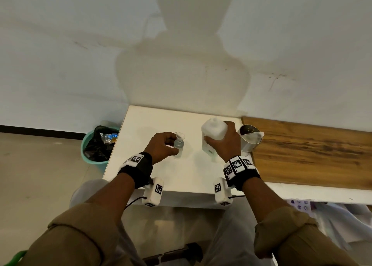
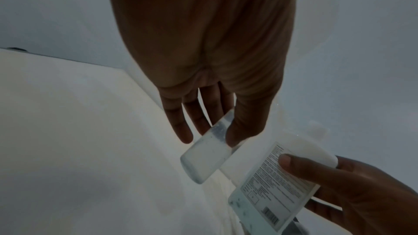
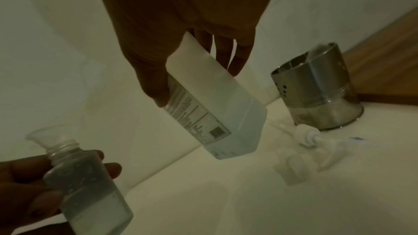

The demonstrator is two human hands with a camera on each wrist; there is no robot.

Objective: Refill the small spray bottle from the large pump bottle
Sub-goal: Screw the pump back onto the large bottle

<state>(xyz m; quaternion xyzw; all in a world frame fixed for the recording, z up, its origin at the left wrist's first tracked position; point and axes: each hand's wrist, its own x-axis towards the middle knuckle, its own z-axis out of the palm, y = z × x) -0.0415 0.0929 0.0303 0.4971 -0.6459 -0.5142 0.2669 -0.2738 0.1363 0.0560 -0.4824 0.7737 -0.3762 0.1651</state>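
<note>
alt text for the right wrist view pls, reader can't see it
The right hand grips a large white bottle, lifted off the white table, while the left hand holds a small clear bottle, partly filled, with a funnel in its open neck. A steel cup stands behind, with a removed pump head lying before it.

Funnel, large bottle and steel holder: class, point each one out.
Funnel (image 3: 41, 134), right wrist view, on its flared mouth.
Large bottle (image 3: 217, 99), right wrist view, on its side wall.
Steel holder (image 3: 316, 88), right wrist view, on its outer wall.
</note>
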